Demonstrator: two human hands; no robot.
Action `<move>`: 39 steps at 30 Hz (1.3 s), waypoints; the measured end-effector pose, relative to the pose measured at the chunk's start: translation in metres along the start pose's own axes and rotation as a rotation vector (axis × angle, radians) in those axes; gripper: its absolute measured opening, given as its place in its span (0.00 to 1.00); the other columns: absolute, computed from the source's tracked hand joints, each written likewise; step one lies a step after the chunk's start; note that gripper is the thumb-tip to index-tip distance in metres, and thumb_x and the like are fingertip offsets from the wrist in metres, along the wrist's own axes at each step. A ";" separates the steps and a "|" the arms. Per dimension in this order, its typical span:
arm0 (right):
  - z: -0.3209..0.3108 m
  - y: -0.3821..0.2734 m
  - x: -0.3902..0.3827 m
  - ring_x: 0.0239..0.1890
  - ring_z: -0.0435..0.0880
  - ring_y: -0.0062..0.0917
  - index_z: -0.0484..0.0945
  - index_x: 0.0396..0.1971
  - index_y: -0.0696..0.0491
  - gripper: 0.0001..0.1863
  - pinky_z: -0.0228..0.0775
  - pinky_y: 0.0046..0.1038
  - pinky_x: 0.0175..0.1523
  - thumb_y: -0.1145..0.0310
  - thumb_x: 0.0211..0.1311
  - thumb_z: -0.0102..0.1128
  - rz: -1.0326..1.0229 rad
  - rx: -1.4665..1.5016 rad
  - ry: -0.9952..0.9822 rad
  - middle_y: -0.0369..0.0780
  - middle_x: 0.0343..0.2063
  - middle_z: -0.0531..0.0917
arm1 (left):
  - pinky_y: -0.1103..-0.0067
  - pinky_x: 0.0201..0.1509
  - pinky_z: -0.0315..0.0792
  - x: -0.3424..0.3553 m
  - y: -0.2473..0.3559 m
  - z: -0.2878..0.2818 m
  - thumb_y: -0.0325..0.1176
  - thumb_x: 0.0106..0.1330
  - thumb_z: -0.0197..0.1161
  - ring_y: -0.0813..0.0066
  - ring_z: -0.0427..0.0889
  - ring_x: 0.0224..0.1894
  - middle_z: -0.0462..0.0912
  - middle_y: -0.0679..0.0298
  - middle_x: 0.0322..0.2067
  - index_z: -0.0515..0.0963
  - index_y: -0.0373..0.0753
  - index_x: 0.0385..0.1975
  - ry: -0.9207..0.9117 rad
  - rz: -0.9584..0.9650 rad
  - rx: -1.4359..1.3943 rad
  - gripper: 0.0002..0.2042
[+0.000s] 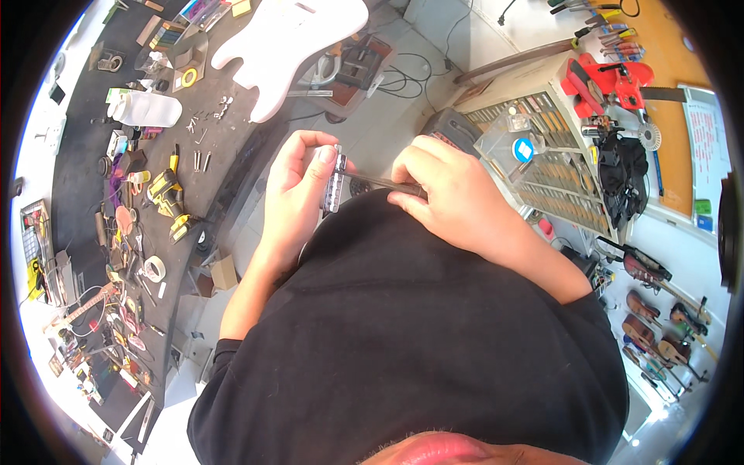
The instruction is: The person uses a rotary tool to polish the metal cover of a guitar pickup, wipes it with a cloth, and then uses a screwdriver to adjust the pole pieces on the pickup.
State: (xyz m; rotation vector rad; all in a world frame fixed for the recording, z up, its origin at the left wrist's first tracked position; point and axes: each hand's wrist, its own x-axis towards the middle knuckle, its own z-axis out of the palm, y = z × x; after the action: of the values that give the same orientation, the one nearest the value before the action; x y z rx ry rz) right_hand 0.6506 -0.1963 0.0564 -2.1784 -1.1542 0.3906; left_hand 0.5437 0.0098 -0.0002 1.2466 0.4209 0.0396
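In front of my chest, my left hand [298, 170] is closed round a small chrome guitar bridge [335, 182], held on edge between thumb and fingers. A slim dark metal tool [376, 180] is gripped in my right hand [449, 186]. It tapers toward its left end, which meets the bridge near its upper part. I cannot make out whether this tool is a file or a screwdriver. The right fingers and palm hide its other end. Beyond my left hand, a white guitar body [291, 46] lies on the dark workbench [225, 155].
A yellow and black cordless drill [167, 198], a white plastic bottle [147, 108], a tape roll [155, 269] and loose screws crowd the bench at left. To the right stands a cabinet of small drawers [542, 155] with a red clamp-like tool [624, 85] above. Cables [411, 81] lie on the floor.
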 end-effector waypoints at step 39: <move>-0.001 -0.001 0.005 0.30 0.83 0.32 0.81 0.29 0.53 0.07 0.76 0.34 0.37 0.71 0.58 0.72 -0.222 -0.169 0.149 0.37 0.28 0.79 | 0.81 0.43 0.76 0.017 -0.006 -0.001 0.36 0.83 0.54 0.78 0.84 0.39 0.86 0.59 0.35 0.76 0.36 0.50 0.010 0.021 -0.088 0.10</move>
State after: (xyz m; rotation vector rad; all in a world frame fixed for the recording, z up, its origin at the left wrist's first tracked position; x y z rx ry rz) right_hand 0.6530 -0.1920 0.0581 -2.1492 -1.3688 0.0353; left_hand 0.5577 0.0133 -0.0106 1.1645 0.4102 0.0814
